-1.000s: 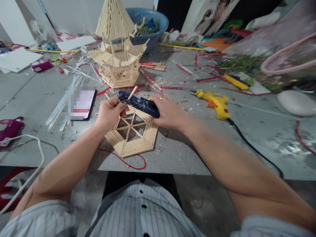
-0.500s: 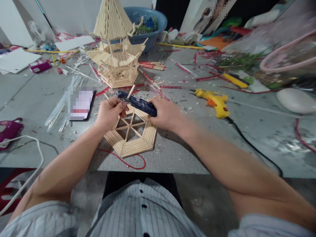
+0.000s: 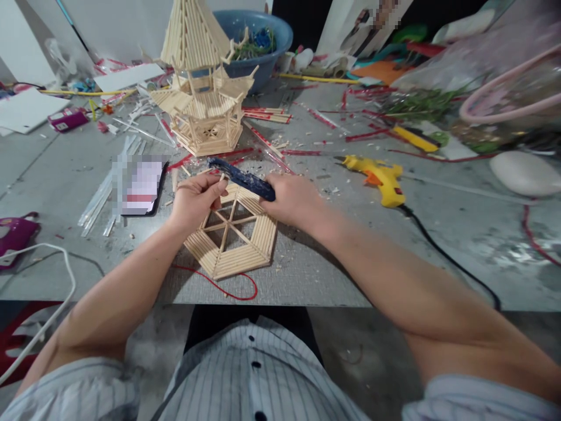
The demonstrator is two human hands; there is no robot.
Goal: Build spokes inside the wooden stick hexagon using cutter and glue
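Note:
My left hand (image 3: 199, 199) pinches a short, pale wooden stick (image 3: 222, 177) between thumb and fingers. My right hand (image 3: 291, 199) is wrapped round the handle of a dark blue hand cutter (image 3: 245, 180), worn and spotted. Its head reaches left to the pinched stick; whether the jaws touch it I cannot tell. Beneath both hands lies a flat hexagonal frame of wooden sticks (image 3: 241, 263), with crossing spokes in its open centre. The fingers cover part of its far left side. A red cord (image 3: 236, 298) curls along its near edge.
Behind stands a stick-built pagoda model (image 3: 205, 108), before a blue basin (image 3: 272, 58). A yellow glue gun (image 3: 385, 181) lies right, its black cable running to the table edge. A phone (image 3: 144, 187) and clear glue sticks (image 3: 99, 193) are left. Wood scraps and red wrappers litter the table.
The length of stick that stuck up past the cutter no longer shows there; only a short end remains at the left fingertips. A blurred pale piece now appears just left of that hand.

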